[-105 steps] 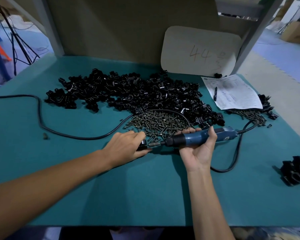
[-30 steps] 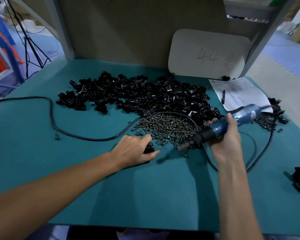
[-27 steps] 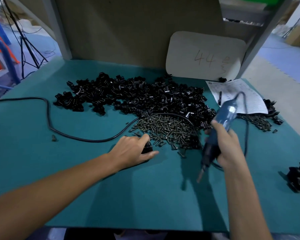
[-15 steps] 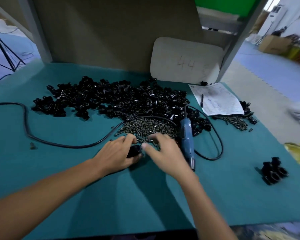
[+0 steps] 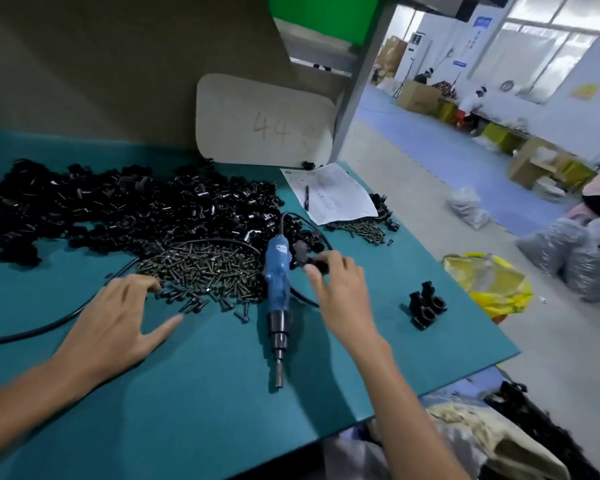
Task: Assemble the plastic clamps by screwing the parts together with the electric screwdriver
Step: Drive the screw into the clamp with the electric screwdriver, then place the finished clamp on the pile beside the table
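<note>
1. Moved off the clamp since a moment ago, our left hand (image 5: 118, 320) lies loose, fingers spread, touching the screw pile (image 5: 201, 268).
2. We see the electric screwdriver (image 5: 278, 289) lying on the green mat (image 5: 194, 403).
3. Our right hand (image 5: 340, 289) pinches the black clamp (image 5: 307, 258) just beside the screwdriver's handle.

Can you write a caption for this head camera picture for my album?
Screwdriver lies on the table; right hand holds a clamp, left hand by the screws.
</note>
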Demonstrator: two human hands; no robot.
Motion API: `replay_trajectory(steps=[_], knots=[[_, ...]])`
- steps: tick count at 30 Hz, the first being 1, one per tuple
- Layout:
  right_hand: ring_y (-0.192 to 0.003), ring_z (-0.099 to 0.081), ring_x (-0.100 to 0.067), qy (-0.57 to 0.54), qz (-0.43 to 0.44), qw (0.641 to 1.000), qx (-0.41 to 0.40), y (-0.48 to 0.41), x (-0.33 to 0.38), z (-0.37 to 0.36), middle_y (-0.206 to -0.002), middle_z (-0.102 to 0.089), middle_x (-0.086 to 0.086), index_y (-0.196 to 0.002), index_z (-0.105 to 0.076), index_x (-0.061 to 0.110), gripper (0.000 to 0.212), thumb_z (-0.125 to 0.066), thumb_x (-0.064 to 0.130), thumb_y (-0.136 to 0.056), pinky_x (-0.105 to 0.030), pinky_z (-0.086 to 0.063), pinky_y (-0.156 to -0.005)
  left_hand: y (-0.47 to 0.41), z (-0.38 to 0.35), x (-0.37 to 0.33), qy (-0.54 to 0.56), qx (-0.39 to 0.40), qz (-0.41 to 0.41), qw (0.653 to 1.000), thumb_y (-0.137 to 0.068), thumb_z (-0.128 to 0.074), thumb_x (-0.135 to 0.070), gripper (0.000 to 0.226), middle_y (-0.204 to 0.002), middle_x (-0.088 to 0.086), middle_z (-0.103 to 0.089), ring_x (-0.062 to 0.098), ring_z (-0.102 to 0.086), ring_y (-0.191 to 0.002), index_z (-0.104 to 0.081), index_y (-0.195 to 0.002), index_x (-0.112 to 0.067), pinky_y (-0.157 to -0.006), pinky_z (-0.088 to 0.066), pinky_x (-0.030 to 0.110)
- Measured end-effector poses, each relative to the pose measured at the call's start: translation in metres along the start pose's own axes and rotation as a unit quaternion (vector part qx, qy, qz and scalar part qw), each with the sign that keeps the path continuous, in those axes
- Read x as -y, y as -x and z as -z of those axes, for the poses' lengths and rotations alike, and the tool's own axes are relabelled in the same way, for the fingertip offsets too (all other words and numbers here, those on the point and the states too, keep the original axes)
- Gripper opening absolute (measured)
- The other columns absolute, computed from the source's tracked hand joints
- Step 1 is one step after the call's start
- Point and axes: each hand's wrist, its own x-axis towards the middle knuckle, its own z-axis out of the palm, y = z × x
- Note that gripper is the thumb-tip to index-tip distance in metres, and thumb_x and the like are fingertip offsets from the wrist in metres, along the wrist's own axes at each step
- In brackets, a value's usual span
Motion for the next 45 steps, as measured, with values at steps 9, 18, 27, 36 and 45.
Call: replay_trajectory(steps=[9,18,27,36,45], knots=[[-0.143,-0.03,-0.038,0.189,-0.233,0.954,0.014,-0.012,-0.175,0.055,-0.15,-0.041,-0.018,-0.142,-0.05,0.024,0.047,-0.049,0.051,-0.103,-0.055,-0.027,-0.112,-0.003,-0.001,-0.003,-0.026,0.01,-0.026,0.999,-0.087,-0.041,-0.066,0.061,-0.1,0.004,-0.06,0.021,-0.056,-0.086,-0.055,-0.11,-0.011,-0.078,-0.049,0.043],[-0.137,-0.031,-0.041,0.118,-0.238,0.964,-0.004,-0.034,-0.197,0.046,-0.142,-0.042,-0.028,-0.128,-0.053,0.009,0.041,-0.049,0.042,-0.105,-0.049,-0.03,-0.111,-0.004,-0.002,0.0,-0.039,0.022,-0.005,0.999,-0.087,-0.04,-0.068,0.06,-0.099,0.002,-0.059,0.023,-0.054,-0.09,-0.055,-0.108,-0.014,-0.08,-0.044,0.044],[-0.134,-0.038,-0.046,0.131,-0.198,0.965,-0.116,-0.057,-0.134,0.021,-0.141,-0.045,-0.031,-0.134,-0.052,0.004,0.062,-0.066,0.048,-0.093,-0.06,-0.027,-0.112,-0.009,0.005,-0.002,-0.031,0.002,0.044,0.999,-0.095,-0.035,-0.059,0.05,-0.119,-0.001,-0.056,0.024,-0.048,-0.115,-0.058,-0.111,-0.017,-0.092,-0.032,0.038],[-0.125,-0.049,-0.034,0.051,0.097,0.986,0.128,-0.118,0.039,-0.046,-0.137,-0.05,-0.012,-0.138,-0.053,0.019,0.048,-0.062,0.043,-0.098,-0.045,-0.042,-0.104,-0.071,0.036,0.113,-0.084,0.003,0.366,0.927,-0.094,-0.033,-0.073,0.077,-0.166,0.018,-0.006,0.043,0.0,-0.151,-0.026,-0.156,-0.026,-0.115,-0.01,0.065],[-0.129,-0.047,-0.034,0.019,0.114,0.969,0.217,-0.17,0.069,-0.102,-0.15,-0.038,-0.014,-0.147,-0.045,0.017,0.05,-0.056,0.039,-0.103,-0.04,-0.041,-0.108,-0.078,0.062,0.217,-0.049,0.043,0.542,0.838,-0.06,-0.003,-0.105,0.119,-0.166,0.018,-0.007,0.046,-0.001,-0.15,-0.023,-0.156,-0.038,-0.11,-0.002,0.078]])
